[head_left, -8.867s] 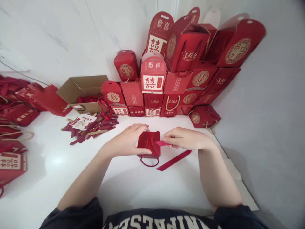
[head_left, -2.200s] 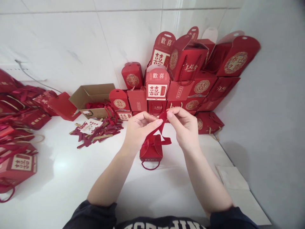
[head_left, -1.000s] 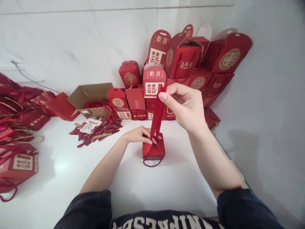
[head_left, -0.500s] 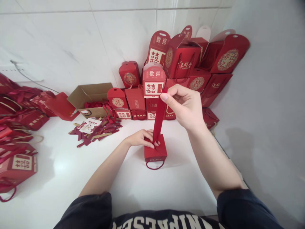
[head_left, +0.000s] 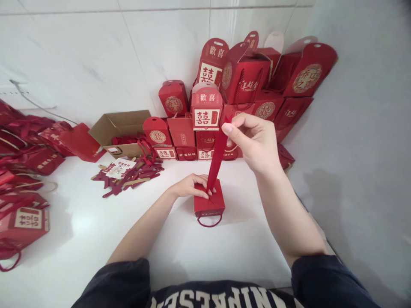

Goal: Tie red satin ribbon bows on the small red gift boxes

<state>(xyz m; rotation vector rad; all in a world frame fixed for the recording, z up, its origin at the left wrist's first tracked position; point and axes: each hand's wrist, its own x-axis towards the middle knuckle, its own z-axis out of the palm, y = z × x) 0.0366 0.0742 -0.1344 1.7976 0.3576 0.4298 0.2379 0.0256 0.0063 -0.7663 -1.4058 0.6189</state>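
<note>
A small red gift box (head_left: pixel 209 206) lies on the white table in front of me, its dark red cord handle (head_left: pixel 209 225) looping out on the near side. From the box's top face a flat red ribbon (head_left: pixel 217 158) rises taut, leaning slightly right. My right hand (head_left: pixel 257 143) pinches the ribbon's upper end between thumb and fingers, well above the box. My left hand (head_left: pixel 192 186) holds the top of the box, with thumb and fingers around the foot of the ribbon. The fingertips partly hide where the ribbon leaves the box.
Red boxes with gold and white print (head_left: pixel 207 115) are stacked against the tiled wall. An open cardboard carton (head_left: pixel 120 124) holds red ribbon. Before it lies a heap of dark red tags (head_left: pixel 131 173). More red boxes (head_left: pixel 28 222) crowd the left side; a grey wall (head_left: pixel 362 171) bounds the right.
My right hand has shifted slightly right with the ribbon's end, so the ribbon leans more to the right. My left hand stays on the box.
</note>
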